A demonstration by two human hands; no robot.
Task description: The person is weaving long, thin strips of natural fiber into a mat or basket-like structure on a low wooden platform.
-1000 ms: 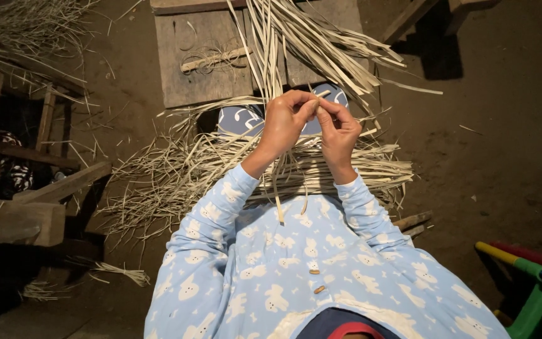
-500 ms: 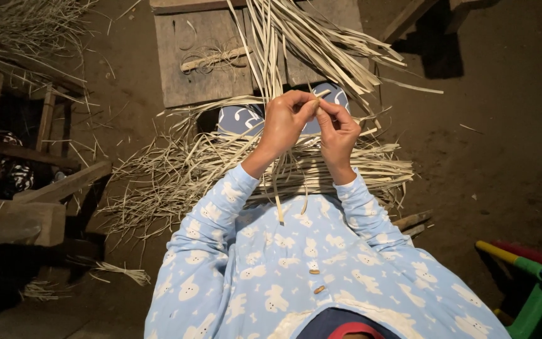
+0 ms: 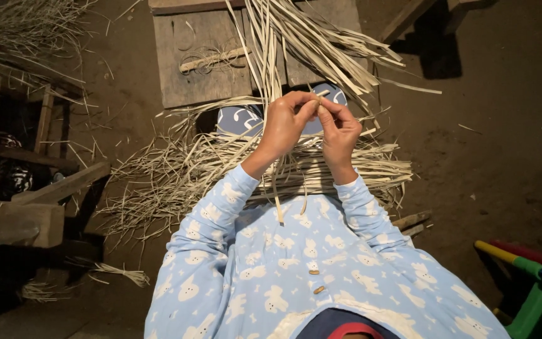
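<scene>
My left hand (image 3: 283,129) and my right hand (image 3: 339,132) meet in front of me, fingertips together, both pinched shut on the same pale, flat dried-leaf strips (image 3: 296,56). The left thumb and forefinger close on the strips from the left, the right fingers press on them from the other side, and the pinch point sits right between the two hands. From there the strips fan upward and away across a weathered grey wooden board (image 3: 202,69) that lies on the dirt floor (image 3: 490,144). A few loose ends hang down from my grip toward my lap, over the light blue patterned sleeves (image 3: 221,213) I wear.

Under my wrists a thick bundle of the same straw-coloured strips (image 3: 346,172) lies crosswise, spreading into a loose scatter on the left. Just behind my hands a pair of dark blue sandals with white marks (image 3: 239,119) peeks out, partly covered by the strips. On the board a small tied coil of fibre (image 3: 211,59) rests by itself. Rough wooden beams (image 3: 26,220) stand at my left, and bright green, red and yellow plastic bars (image 3: 528,270) show at the lower right edge.
</scene>
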